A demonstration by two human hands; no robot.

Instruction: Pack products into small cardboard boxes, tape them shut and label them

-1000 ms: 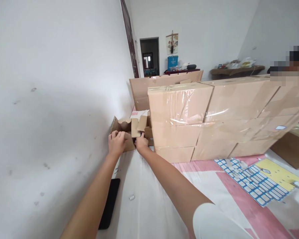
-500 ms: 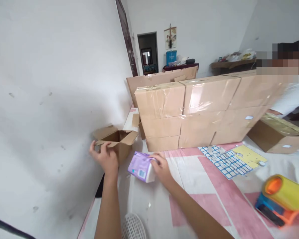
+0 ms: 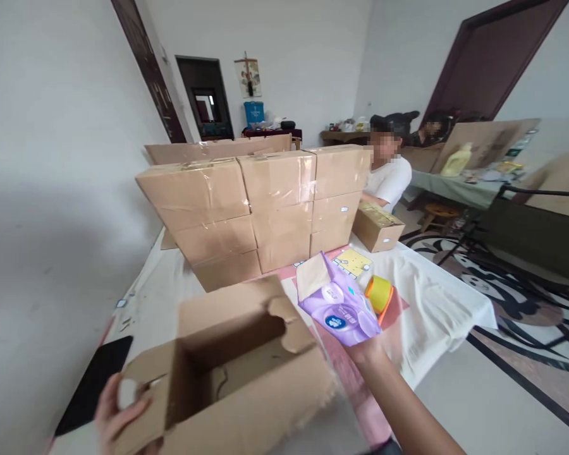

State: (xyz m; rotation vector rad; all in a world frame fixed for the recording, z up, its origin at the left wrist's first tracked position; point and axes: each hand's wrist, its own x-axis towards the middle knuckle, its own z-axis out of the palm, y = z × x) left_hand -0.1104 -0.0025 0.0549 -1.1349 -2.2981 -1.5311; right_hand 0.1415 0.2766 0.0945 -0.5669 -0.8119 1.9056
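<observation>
Carton [image 3: 256, 411] is standing open and unsealed, left hand [image 3: 116, 420] pinching its flap [image 3: 154, 360], while the right hand [image 3: 367, 354], fingers largely hidden, is apparently clasping the purple pack [image 3: 344, 313] outside it, and stacked boxes [image 3: 284, 221] behind are already showing tape.

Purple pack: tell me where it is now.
The purple pack is in the right hand, just right of centre in the head view, between the open cardboard box and the yellow roll.

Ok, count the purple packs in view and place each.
1: a purple pack, held in the right hand, to the right of the open box. Others may be hidden in the stacked boxes or in the open one's unseen corners.
</observation>
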